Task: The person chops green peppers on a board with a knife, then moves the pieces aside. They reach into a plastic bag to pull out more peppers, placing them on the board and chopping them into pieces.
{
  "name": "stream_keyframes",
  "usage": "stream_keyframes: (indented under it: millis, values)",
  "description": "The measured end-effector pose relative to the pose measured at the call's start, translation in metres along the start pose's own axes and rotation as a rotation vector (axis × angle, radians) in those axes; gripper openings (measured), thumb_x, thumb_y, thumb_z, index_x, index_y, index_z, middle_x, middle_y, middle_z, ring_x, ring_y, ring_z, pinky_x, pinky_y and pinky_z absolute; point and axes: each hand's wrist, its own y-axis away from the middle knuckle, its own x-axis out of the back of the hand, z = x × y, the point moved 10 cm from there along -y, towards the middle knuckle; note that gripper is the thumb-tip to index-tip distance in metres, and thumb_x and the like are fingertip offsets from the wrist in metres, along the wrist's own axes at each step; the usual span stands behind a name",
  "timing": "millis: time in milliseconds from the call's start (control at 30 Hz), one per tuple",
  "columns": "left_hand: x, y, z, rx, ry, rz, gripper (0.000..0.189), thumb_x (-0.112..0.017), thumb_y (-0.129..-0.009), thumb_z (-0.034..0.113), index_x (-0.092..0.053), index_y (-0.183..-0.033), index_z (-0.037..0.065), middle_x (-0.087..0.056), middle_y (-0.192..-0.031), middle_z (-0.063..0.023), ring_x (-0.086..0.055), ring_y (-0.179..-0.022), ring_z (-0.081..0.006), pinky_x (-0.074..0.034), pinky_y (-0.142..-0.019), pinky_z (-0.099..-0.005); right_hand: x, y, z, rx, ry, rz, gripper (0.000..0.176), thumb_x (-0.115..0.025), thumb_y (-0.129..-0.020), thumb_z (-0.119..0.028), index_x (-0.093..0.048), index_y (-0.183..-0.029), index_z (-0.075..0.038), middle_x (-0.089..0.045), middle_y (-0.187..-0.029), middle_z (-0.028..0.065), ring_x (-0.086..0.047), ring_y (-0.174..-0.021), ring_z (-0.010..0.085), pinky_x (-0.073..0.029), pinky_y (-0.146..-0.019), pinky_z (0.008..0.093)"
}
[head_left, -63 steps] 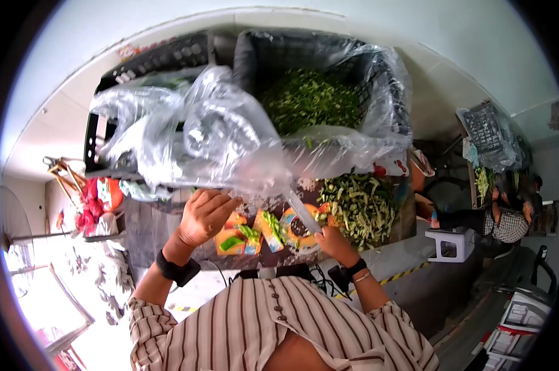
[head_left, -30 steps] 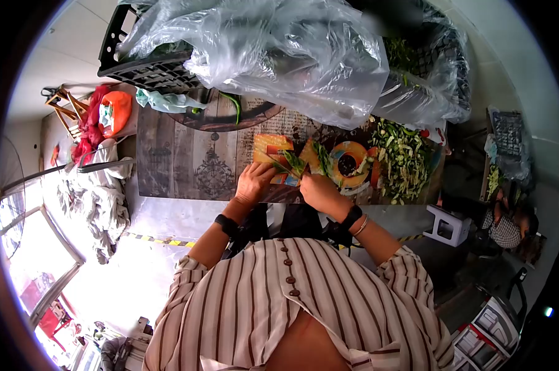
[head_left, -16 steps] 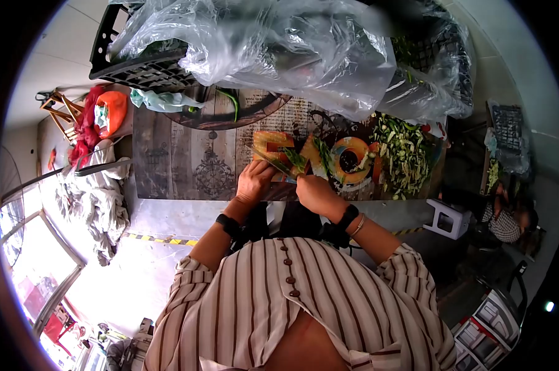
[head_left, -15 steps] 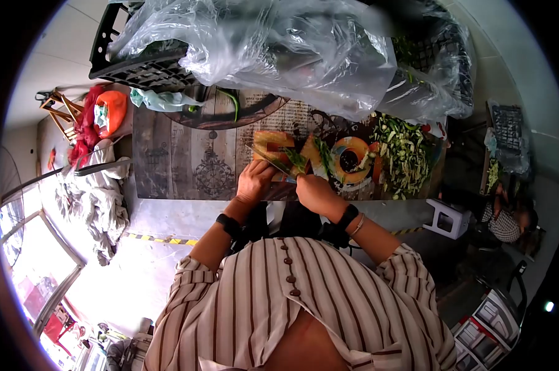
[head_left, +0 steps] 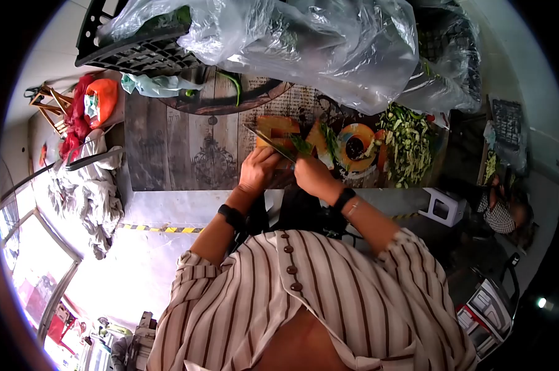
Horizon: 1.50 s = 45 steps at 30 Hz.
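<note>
Green stalk (head_left: 301, 146) is pinned on the table (head_left: 168, 154) right between the two hands, just past the fingertips. Left hand (head_left: 259, 170) is curled down on it with the fingers bunched, I'd guess to stop it rolling and keep the tips tucked back from the edge. Right hand (head_left: 312, 176) is fisted round the handle of a knife (head_left: 268, 143). The handle itself is buried in the palm, but the long thin blade runs out from that grip, slanting across and beyond the left knuckles. Both hands sit close to the near table edge.

Off to the right of the knife hand there's a heap of chopped greens (head_left: 409, 145), near enough that cut bits look to have been shoved that way. Beyond both grips a big clear plastic bag (head_left: 329, 49) spills over a black crate (head_left: 137, 52), and one green pod (head_left: 236, 86) lies loose further out from the left hand.

Writing: the table cover has big orange and yellow letters (head_left: 353, 145) beside the knife hand. I can make out an O-ish ring, but the rest is covered, so no full word. No brand that I can see.
</note>
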Motion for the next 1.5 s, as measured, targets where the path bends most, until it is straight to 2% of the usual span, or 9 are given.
stream_keyframes:
  millis: [200, 333, 433, 500, 767, 1033, 1167, 1333, 1500]
  values:
    - [-0.002, 0.003, -0.009, 0.047, 0.045, 0.002, 0.025, -0.056, -0.068, 0.006, -0.062, -0.093, 0.006, -0.060, -0.097, -0.0073, -0.056, -0.089, -0.0267, -0.047, -0.078, -0.0353, 0.002, -0.022, -0.009, 0.129, -0.003, 0.104, 0.019, -0.053, -0.077, -0.009, -0.054, -0.066, 0.006, -0.055, -0.064, 0.0264, -0.056, -0.064, 0.0418, -0.045, -0.058, 0.0462]
    - [0.004, 0.003, -0.008, 0.037, 0.058, 0.053, 0.025, -0.056, -0.069, 0.006, -0.061, -0.094, 0.006, -0.060, -0.096, -0.0073, -0.056, -0.088, -0.0270, -0.047, -0.077, -0.0351, 0.028, -0.015, -0.007, 0.076, -0.073, 0.134, 0.022, -0.052, -0.078, -0.012, -0.054, -0.065, 0.005, -0.055, -0.066, 0.0262, -0.054, -0.064, 0.0426, -0.044, -0.058, 0.0468]
    - [0.004, 0.004, -0.002, 0.001, -0.028, 0.079, 0.021, -0.060, -0.068, 0.014, -0.061, -0.089, 0.009, -0.058, -0.092, -0.0040, -0.055, -0.084, -0.0238, -0.046, -0.075, -0.0326, 0.024, 0.001, -0.005, 0.048, -0.039, 0.051, 0.023, -0.052, -0.078, -0.012, -0.052, -0.063, 0.005, -0.054, -0.065, 0.0255, -0.054, -0.063, 0.0422, -0.043, -0.057, 0.0469]
    - [0.004, 0.003, 0.000, -0.009, -0.031, 0.049, 0.022, -0.064, -0.067, 0.018, -0.062, -0.087, 0.010, -0.057, -0.088, -0.0032, -0.055, -0.082, -0.0229, -0.046, -0.073, -0.0317, 0.008, 0.009, -0.003, 0.038, 0.061, -0.063, 0.014, -0.052, -0.074, -0.005, -0.055, -0.065, 0.005, -0.055, -0.062, 0.0248, -0.056, -0.061, 0.0399, -0.046, -0.057, 0.0464]
    - [0.009, 0.000, -0.001, 0.004, 0.005, 0.087, 0.025, -0.069, -0.065, 0.025, -0.062, -0.084, 0.012, -0.055, -0.084, -0.0024, -0.054, -0.080, -0.0219, -0.046, -0.068, -0.0311, 0.003, 0.008, 0.002, -0.018, 0.079, -0.126, 0.013, -0.051, -0.074, -0.005, -0.055, -0.066, 0.006, -0.056, -0.065, 0.0263, -0.057, -0.062, 0.0411, -0.046, -0.058, 0.0470]
    - [0.005, 0.009, -0.006, 0.017, 0.056, 0.093, 0.020, -0.059, -0.068, 0.012, -0.061, -0.087, 0.009, -0.056, -0.090, -0.0045, -0.054, -0.083, -0.0244, -0.046, -0.074, -0.0326, -0.002, -0.015, -0.010, 0.086, 0.009, 0.144, 0.018, -0.053, -0.074, -0.007, -0.055, -0.061, 0.004, -0.055, -0.062, 0.0249, -0.057, -0.062, 0.0410, -0.047, -0.057, 0.0462]
    - [0.001, 0.009, -0.008, 0.035, 0.064, 0.073, 0.022, -0.055, -0.068, 0.007, -0.058, -0.091, 0.007, -0.056, -0.095, -0.0064, -0.053, -0.086, -0.0264, -0.045, -0.077, -0.0336, 0.012, -0.017, -0.010, 0.113, -0.086, 0.181, 0.019, -0.053, -0.075, -0.009, -0.056, -0.062, 0.004, -0.055, -0.062, 0.0246, -0.056, -0.062, 0.0410, -0.045, -0.057, 0.0463]
    - [0.008, 0.007, -0.005, 0.030, 0.036, 0.091, 0.019, -0.057, -0.069, 0.008, -0.058, -0.088, 0.007, -0.053, -0.089, -0.0066, -0.052, -0.084, -0.0262, -0.045, -0.076, -0.0335, 0.023, -0.001, -0.013, 0.050, 0.033, 0.003, 0.015, -0.051, -0.074, -0.006, -0.055, -0.064, 0.005, -0.056, -0.065, 0.0253, -0.056, -0.062, 0.0411, -0.045, -0.058, 0.0473]
    - [0.005, 0.009, -0.010, 0.038, 0.042, 0.092, 0.015, -0.059, -0.068, 0.011, -0.056, -0.082, 0.007, -0.051, -0.084, -0.0062, -0.051, -0.082, -0.0262, -0.045, -0.073, -0.0331, 0.014, 0.013, -0.013, 0.035, 0.073, -0.053, 0.012, -0.050, -0.075, -0.005, -0.054, -0.070, 0.006, -0.056, -0.066, 0.0262, -0.056, -0.062, 0.0414, -0.046, -0.058, 0.0474]
